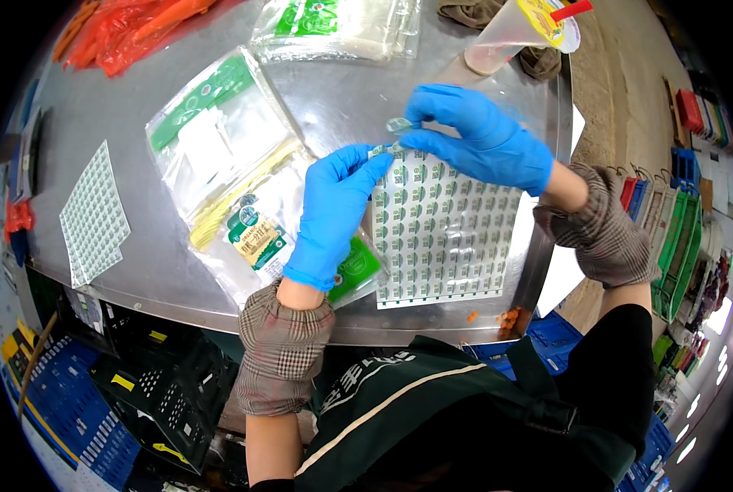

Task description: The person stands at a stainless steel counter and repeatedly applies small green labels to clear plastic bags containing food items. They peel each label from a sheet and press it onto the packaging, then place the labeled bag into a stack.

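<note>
One small green sticker sits pinched in the right hand, blue-gloved and poised just above the top edge of the sticker sheet, while the left hand, gloved to match, grips that sheet's upper left corner! And the sticker sheet, rows of green print running down it, lies on the steel table, right of the clear bags, with a second sheet well apart at far left and a plastic cup beyond the right hand.

left fingers: holding sticker sheet corner | right fingers: pinching small sticker
</note>
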A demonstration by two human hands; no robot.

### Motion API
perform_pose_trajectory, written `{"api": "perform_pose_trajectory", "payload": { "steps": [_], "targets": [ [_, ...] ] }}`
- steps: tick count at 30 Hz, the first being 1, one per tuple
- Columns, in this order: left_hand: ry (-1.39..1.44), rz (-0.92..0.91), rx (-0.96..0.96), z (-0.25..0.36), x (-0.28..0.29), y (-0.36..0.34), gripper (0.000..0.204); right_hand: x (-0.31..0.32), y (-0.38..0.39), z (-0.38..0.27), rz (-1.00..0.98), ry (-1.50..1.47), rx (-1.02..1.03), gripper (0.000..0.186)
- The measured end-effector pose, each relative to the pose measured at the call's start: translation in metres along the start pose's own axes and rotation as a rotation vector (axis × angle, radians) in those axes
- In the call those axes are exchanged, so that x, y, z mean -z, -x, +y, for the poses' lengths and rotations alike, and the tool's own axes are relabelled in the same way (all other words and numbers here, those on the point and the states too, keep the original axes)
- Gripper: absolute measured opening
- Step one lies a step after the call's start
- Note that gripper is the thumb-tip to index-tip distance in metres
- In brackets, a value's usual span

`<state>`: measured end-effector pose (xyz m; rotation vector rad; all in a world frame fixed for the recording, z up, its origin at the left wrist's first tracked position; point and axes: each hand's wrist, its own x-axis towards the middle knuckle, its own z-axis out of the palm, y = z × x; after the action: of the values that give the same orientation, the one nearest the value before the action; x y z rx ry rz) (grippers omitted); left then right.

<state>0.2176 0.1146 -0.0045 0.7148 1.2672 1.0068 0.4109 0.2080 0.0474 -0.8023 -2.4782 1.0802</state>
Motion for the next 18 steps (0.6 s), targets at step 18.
{"api": "perform_pose_trajectory", "payload": {
  "steps": [18],
  "targets": [
    [0.286,-0.063,0.168,-0.014,0.035,-0.012,0.028,-0.046,-0.007,-0.025,0.061,0.459,0.275,0.06]
  ]
}}
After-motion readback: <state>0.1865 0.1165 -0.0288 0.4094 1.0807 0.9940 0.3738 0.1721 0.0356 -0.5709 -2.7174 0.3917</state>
